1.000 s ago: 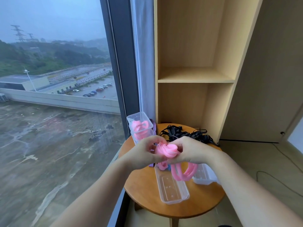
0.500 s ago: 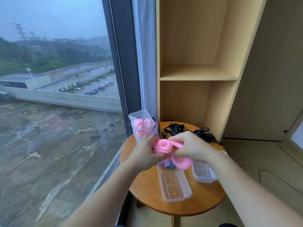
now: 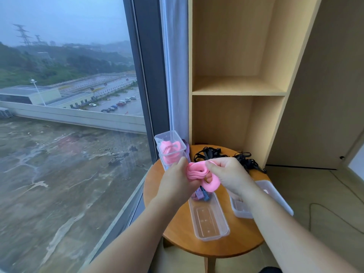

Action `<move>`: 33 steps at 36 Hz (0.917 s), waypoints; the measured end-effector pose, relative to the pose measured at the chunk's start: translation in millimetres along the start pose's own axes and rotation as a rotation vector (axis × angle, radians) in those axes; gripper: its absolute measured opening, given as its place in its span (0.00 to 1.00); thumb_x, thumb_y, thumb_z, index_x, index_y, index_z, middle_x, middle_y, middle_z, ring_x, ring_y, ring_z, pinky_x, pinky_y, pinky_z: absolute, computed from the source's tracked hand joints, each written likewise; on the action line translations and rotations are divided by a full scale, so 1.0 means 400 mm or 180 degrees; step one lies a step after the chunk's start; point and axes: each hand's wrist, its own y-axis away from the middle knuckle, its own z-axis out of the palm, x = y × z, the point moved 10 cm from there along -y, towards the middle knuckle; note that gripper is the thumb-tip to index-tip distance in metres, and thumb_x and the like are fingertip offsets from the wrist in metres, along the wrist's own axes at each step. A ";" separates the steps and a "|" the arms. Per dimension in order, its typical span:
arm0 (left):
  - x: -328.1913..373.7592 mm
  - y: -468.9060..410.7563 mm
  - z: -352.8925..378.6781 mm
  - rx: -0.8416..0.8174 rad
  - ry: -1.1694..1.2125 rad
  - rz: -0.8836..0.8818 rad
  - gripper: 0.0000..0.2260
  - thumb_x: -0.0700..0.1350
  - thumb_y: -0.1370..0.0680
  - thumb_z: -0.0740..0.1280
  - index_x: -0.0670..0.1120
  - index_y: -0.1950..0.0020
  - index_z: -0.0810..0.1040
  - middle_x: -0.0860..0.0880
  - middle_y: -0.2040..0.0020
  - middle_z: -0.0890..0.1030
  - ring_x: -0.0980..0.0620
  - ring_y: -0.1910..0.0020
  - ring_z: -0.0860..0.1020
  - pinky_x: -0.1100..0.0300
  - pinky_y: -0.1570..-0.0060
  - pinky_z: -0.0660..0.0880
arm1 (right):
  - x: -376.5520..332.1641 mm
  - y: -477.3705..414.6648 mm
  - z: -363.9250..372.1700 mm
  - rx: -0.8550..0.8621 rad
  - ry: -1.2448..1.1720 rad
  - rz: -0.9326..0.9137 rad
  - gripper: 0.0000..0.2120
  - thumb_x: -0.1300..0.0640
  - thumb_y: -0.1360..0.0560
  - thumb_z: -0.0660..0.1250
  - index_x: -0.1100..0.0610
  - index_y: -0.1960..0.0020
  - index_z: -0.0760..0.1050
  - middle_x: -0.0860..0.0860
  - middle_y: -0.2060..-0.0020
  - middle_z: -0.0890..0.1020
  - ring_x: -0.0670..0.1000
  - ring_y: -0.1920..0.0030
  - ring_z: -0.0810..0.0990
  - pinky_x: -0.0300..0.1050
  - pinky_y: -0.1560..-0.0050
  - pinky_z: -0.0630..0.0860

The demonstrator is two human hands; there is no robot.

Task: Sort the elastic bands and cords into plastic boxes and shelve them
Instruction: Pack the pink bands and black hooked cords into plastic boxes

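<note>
In the head view, a pink flat elastic band (image 3: pixel 197 171) is held above the far half of a round wooden table (image 3: pixel 216 248), wound into a layered bundle between both hands. The left hand (image 3: pixel 175 182) is curled round the bundle's left end, fingers closed on it. The right hand (image 3: pixel 230 176) pinches the right end with bent fingers and thumb. The bundle's long axis runs roughly left to right between the hands, its stacked edges turned up toward the camera. One loop of the band hangs down and to the right, under the right hand.

Directly below, a long clear rectangular plastic box (image 3: pixel 208 219) is seen on the table with its long axis running from the hands toward the viewer, angled slightly right. A striped purple-and-blue band (image 3: pixel 199 195) lies at its far end. At the table's far left edge, stacked clear plastic boxes (image 3: pixel 170 148) hold more pink bands. A tangle of black cords (image 3: pixel 216 154) lies at the back, beside the light wooden shelf unit (image 3: pixel 236 92). A second clear box (image 3: pixel 241 208) is partly hidden under the right forearm. A rain-wet window (image 3: pixel 69 115) fills the left.
</note>
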 end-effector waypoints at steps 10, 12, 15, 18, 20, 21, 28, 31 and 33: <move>0.028 0.008 0.043 -0.0696 0.0827 -0.0055 0.15 0.54 0.32 0.73 0.56 0.50 0.71 0.58 0.59 0.77 0.63 0.62 0.77 0.74 0.67 0.69 | -0.038 0.001 -0.027 0.0232 0.0407 -0.0573 0.18 0.71 0.26 0.62 0.54 0.55 0.86 0.54 0.60 0.86 0.59 0.56 0.81 0.49 0.56 0.79; 0.025 0.009 0.033 -0.0736 0.1257 -0.0047 0.17 0.52 0.31 0.75 0.56 0.44 0.75 0.60 0.55 0.81 0.68 0.56 0.77 0.76 0.63 0.70 | -0.036 -0.001 -0.041 0.0267 0.0350 -0.0673 0.19 0.71 0.27 0.62 0.52 0.56 0.86 0.53 0.60 0.86 0.55 0.59 0.81 0.54 0.54 0.78; 0.016 0.007 0.002 -0.0569 0.1666 -0.0017 0.15 0.51 0.29 0.77 0.59 0.45 0.77 0.67 0.55 0.81 0.69 0.55 0.78 0.78 0.60 0.70 | -0.034 -0.001 -0.043 0.0181 0.0152 -0.0712 0.17 0.70 0.27 0.64 0.51 0.55 0.86 0.52 0.58 0.86 0.49 0.56 0.82 0.55 0.51 0.78; 0.008 0.015 0.014 -0.0583 0.2489 -0.0314 0.20 0.53 0.32 0.78 0.52 0.44 0.75 0.61 0.55 0.82 0.64 0.57 0.80 0.71 0.61 0.74 | -0.044 0.002 -0.021 0.0083 -0.0031 -0.0764 0.14 0.65 0.28 0.66 0.49 0.55 0.86 0.51 0.57 0.87 0.49 0.55 0.82 0.52 0.51 0.79; -0.001 0.020 0.022 -0.0495 0.3028 -0.0652 0.24 0.58 0.32 0.74 0.47 0.43 0.74 0.57 0.57 0.83 0.62 0.58 0.81 0.69 0.62 0.75 | -0.048 0.004 -0.009 0.0084 -0.0156 -0.0765 0.15 0.63 0.28 0.68 0.45 0.55 0.86 0.50 0.57 0.87 0.48 0.55 0.82 0.47 0.51 0.78; -0.006 0.019 0.018 -0.0399 0.3098 -0.0728 0.21 0.57 0.30 0.72 0.47 0.44 0.75 0.57 0.58 0.83 0.63 0.59 0.81 0.70 0.63 0.74 | -0.048 0.004 -0.007 0.0112 -0.0174 -0.0760 0.16 0.65 0.27 0.68 0.44 0.54 0.86 0.49 0.56 0.87 0.48 0.54 0.83 0.47 0.50 0.79; -0.015 0.013 -0.004 0.0113 0.2333 -0.0763 0.04 0.44 0.26 0.73 0.52 0.54 0.81 0.61 0.62 0.82 0.64 0.63 0.79 0.74 0.66 0.71 | -0.032 0.001 0.006 0.0171 0.0153 -0.0698 0.15 0.71 0.27 0.68 0.55 0.48 0.85 0.50 0.57 0.87 0.48 0.54 0.84 0.48 0.51 0.81; -0.005 0.015 -0.026 0.0348 0.2016 -0.0711 0.03 0.44 0.26 0.72 0.51 0.55 0.80 0.62 0.61 0.81 0.65 0.61 0.78 0.76 0.65 0.70 | -0.038 0.000 0.021 0.0123 0.0264 -0.0712 0.17 0.72 0.28 0.68 0.53 0.49 0.85 0.50 0.58 0.87 0.48 0.55 0.83 0.44 0.52 0.80; 0.007 0.017 -0.046 0.0405 0.1490 -0.0644 0.03 0.46 0.26 0.70 0.52 0.53 0.80 0.61 0.61 0.80 0.70 0.59 0.75 0.79 0.64 0.66 | -0.031 -0.004 0.026 0.0158 0.0343 -0.0701 0.15 0.72 0.28 0.68 0.56 0.48 0.84 0.55 0.56 0.86 0.56 0.52 0.84 0.52 0.48 0.80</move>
